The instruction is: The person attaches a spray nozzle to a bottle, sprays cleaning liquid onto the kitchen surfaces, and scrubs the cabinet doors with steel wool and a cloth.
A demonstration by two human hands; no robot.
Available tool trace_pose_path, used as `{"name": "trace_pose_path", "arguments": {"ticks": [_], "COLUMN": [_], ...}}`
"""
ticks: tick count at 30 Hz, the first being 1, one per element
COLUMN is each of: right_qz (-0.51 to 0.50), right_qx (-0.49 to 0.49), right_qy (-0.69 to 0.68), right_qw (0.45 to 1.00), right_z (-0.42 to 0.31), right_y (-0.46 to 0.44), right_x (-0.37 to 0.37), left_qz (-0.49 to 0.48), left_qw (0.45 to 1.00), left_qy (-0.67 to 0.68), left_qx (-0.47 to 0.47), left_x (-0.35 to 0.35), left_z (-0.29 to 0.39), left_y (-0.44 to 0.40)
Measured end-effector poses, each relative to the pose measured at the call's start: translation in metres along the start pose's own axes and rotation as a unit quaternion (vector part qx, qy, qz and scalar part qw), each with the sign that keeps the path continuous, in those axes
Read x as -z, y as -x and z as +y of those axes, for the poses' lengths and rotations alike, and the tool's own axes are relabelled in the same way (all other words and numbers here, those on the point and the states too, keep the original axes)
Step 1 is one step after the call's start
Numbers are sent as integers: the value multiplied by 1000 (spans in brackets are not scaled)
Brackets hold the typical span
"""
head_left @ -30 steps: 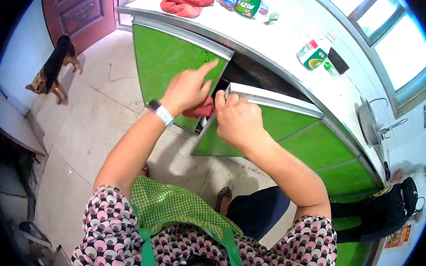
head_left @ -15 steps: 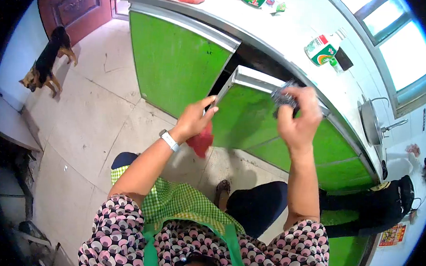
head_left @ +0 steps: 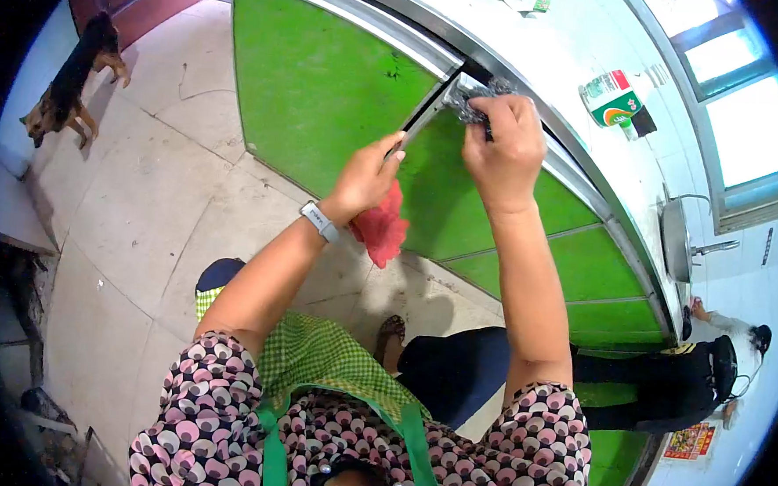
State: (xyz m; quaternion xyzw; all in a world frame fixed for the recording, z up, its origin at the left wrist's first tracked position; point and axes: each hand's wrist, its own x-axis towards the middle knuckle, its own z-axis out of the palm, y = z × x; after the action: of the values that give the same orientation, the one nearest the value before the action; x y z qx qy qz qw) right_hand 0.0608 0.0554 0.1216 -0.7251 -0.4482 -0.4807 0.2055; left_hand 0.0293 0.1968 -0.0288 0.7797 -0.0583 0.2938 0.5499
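My right hand [head_left: 508, 157] is closed on a steel wool scrubber [head_left: 478, 102], pressed to the metal top edge near the corner of a green cabinet door [head_left: 449, 189]. The door stands slightly ajar. My left hand [head_left: 368, 176] grips the door's side edge, its fingers wrapped around it. A red cloth [head_left: 381, 228] hangs from under the left palm, partly hidden by the hand.
A second green door [head_left: 327, 73] is to the left. Above runs a white counter [head_left: 548, 53] with a green-and-white bottle [head_left: 614, 98] and a sink [head_left: 676, 239]. A dog [head_left: 73, 86] stands at the far left; another person in dark clothes [head_left: 654, 384] is at the right.
My right hand has moved left along the door's top edge with the scrubber. The door sits closer to the cabinet. The view has shifted, and my left hand still grips the edge.
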Motion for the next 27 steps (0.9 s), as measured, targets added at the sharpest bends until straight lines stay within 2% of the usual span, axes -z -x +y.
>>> {"name": "trace_pose_path", "arguments": {"ticks": [3,7,10,13,16,18,23,25,27], "right_qz": [13,-15,14,11,-5,-5,15,6,-3], "right_qx": [10,17,-42,-93,-66,-34,-79,-72,-45], "right_qy": [-7,-2,18,25,7,-11,-95,-78,-34], "right_qw": [1000,1000,999,995,998,999,992,994,998], "right_z": [0,17,38,54,47,29,-5,2,14], "right_y": [-3,3,27,48,35,15,-15,-11,-3], "right_x": [-6,9,38,59,50,27,-15,-5,10], "left_qz": [-10,-25,-24,-36,-11,7,-4,-12,13], "left_qw": [999,999,998,997,997,997,1000,1000,999], "left_qy": [-42,-39,-55,-60,-68,-72,-29,-19,-22], "left_qx": [25,11,-9,15,27,-7,11,21,-19], "left_x": [1,5,11,11,6,4,5,4,6], "left_z": [3,-2,2,7,8,4,4,4,5], "left_y": [0,1,0,3,5,7,2,4,3]}}
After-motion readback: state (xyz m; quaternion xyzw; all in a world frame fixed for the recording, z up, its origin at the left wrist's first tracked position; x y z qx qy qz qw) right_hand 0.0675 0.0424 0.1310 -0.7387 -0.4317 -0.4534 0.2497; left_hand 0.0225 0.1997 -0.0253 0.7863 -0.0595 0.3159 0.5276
